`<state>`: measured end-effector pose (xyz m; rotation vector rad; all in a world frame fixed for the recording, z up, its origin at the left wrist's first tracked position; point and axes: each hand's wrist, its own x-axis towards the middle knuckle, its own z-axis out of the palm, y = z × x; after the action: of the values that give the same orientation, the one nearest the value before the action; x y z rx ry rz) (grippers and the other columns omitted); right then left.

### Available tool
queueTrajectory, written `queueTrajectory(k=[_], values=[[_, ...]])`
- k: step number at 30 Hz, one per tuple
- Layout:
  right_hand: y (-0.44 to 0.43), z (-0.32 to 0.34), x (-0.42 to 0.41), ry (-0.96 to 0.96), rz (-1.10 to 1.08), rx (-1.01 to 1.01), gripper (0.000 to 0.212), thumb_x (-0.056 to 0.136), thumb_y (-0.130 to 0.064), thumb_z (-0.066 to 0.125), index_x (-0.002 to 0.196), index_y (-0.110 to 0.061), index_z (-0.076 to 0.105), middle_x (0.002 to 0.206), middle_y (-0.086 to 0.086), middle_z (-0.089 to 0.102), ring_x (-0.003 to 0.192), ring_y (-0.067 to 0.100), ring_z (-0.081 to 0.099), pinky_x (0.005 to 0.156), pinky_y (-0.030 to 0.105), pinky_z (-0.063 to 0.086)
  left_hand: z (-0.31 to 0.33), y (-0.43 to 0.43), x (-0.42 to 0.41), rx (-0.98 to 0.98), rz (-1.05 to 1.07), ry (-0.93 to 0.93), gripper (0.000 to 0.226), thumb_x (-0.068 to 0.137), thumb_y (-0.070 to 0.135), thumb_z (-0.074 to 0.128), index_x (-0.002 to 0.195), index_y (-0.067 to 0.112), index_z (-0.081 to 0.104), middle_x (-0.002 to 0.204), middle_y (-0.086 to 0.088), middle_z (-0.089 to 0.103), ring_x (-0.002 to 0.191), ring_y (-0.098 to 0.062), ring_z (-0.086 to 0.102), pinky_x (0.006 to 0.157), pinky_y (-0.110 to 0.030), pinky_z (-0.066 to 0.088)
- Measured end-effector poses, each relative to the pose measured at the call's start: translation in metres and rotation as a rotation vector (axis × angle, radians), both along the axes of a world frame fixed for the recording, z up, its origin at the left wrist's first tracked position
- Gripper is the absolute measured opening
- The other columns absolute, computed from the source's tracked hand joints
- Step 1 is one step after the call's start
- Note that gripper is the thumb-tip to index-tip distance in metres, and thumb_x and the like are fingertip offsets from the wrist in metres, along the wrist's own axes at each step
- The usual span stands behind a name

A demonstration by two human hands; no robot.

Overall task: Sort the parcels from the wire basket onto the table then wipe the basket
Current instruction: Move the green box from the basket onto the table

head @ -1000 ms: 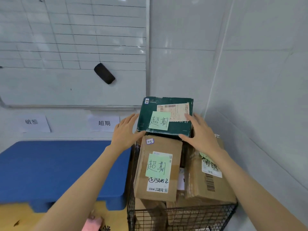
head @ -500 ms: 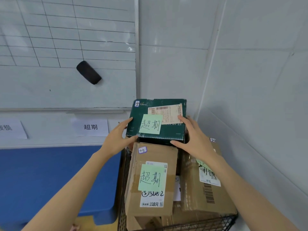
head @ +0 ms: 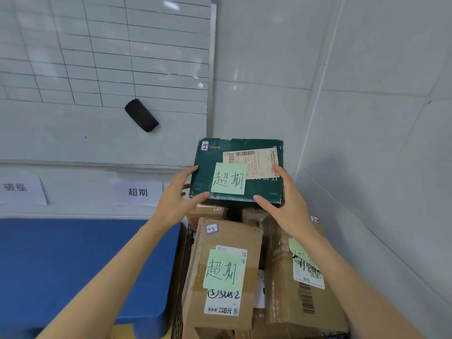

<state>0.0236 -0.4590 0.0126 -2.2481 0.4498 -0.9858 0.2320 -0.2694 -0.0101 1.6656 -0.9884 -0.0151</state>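
Head view: picking up the green box

The green box (head: 237,172) sits mid-frame, just above the brown parcels (head: 225,265) in the wire basket (head: 183,277). The left hand (head: 176,204) and right hand (head: 286,204) grip its sides, fingers spread and pressing. It is best to lift it straight up, hold it flat, then carry it to the blue table (head: 73,265) at lower left.

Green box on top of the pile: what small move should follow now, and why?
Probably lift the green box up and left, toward the table below the 超期 sign: left hand and right hand grip it, and its note reads 超期 too.
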Motion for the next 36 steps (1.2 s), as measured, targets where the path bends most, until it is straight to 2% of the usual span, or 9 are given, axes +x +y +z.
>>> queueTrajectory(k=[2,6,8,11,18,26,28,31,36], values=[[0.003,0.008,0.0,-0.053,0.023,0.038,0.094,0.079,-0.044,0.078,0.15,-0.049,0.016,0.146,-0.03,0.037,0.131,0.006,0.045,0.101,0.03,0.044,0.011,0.004,-0.006,-0.053,0.002,-0.037,0.071,0.085,0.03,0.076,0.144,0.037,0.038,0.141,0.017,0.043,0.121,-0.011,0.051,0.097,-0.028,0.046],[0.009,0.019,0.0,-0.132,0.069,0.1,0.107,0.078,-0.031,0.081,0.149,-0.052,0.004,0.128,-0.055,0.022,0.119,-0.016,0.04,0.088,0.002,0.038,0.029,0.014,-0.019,-0.148,0.003,-0.03,0.076,0.083,0.025,0.078,0.144,0.038,0.035,0.141,0.021,0.038,0.117,0.003,0.049,0.083,-0.014,0.049],[0.012,0.023,0.0,-0.144,0.091,0.104,0.108,0.079,-0.03,0.081,0.148,-0.053,0.002,0.127,-0.056,0.021,0.119,-0.018,0.04,0.088,0.001,0.038,0.035,0.021,-0.025,-0.185,0.01,-0.039,0.077,0.083,0.024,0.078,0.144,0.039,0.034,0.141,0.024,0.037,0.119,0.003,0.047,0.078,-0.015,0.052],[0.018,0.028,0.001,-0.15,0.138,0.096,0.108,0.078,-0.03,0.082,0.152,-0.048,0.006,0.126,-0.056,0.026,0.125,-0.004,0.044,0.094,0.018,0.045,0.042,0.033,-0.033,-0.231,0.019,-0.034,0.08,0.082,0.018,0.079,0.145,0.035,0.033,0.145,0.022,0.037,0.122,-0.005,0.048,0.077,-0.018,0.055],[0.04,0.04,0.006,-0.162,0.232,0.081,0.106,0.079,-0.023,0.082,0.154,-0.041,0.01,0.142,-0.028,0.034,0.105,-0.037,0.034,0.075,-0.006,0.039,0.049,0.065,-0.053,-0.269,0.112,-0.064,0.09,0.076,0.016,0.084,0.14,0.047,0.029,0.129,0.046,0.043,0.119,0.01,0.048,0.084,-0.016,0.052],[0.071,0.036,0.027,-0.15,0.36,0.099,0.106,0.075,-0.027,0.085,0.151,-0.049,0.014,0.138,-0.04,0.039,0.127,-0.001,0.048,0.101,0.049,0.052,0.048,0.115,-0.062,-0.246,0.248,-0.057,0.092,0.075,0.012,0.085,0.146,0.035,0.031,0.124,0.051,0.042,0.113,0.014,0.051,0.083,-0.02,0.054],[0.082,0.037,0.032,-0.155,0.385,0.097,0.106,0.075,-0.025,0.085,0.151,-0.049,0.014,0.144,-0.03,0.041,0.128,0.002,0.048,0.102,0.049,0.05,0.047,0.129,-0.064,-0.244,0.263,-0.04,0.092,0.075,0.012,0.085,0.146,0.036,0.031,0.125,0.05,0.042,0.115,0.013,0.05,0.089,-0.023,0.053],[0.098,0.037,0.043,-0.157,0.427,0.083,0.107,0.077,-0.022,0.084,0.152,-0.045,0.013,0.14,-0.034,0.038,0.122,-0.014,0.045,0.103,0.038,0.049,0.046,0.148,-0.064,-0.275,0.269,-0.006,0.09,0.076,0.008,0.084,0.145,0.036,0.033,0.13,0.045,0.042,0.118,0.012,0.05,0.088,-0.02,0.053],[0.126,0.036,0.064,-0.149,0.443,0.055,0.101,0.076,-0.029,0.085,0.148,-0.05,0.017,0.148,-0.017,0.042,0.129,0.008,0.049,0.103,0.046,0.05,0.04,0.18,-0.053,-0.291,0.281,0.039,0.092,0.075,0.013,0.085,0.143,0.044,0.031,0.143,0.024,0.044,0.125,-0.009,0.053,0.089,-0.024,0.055]])
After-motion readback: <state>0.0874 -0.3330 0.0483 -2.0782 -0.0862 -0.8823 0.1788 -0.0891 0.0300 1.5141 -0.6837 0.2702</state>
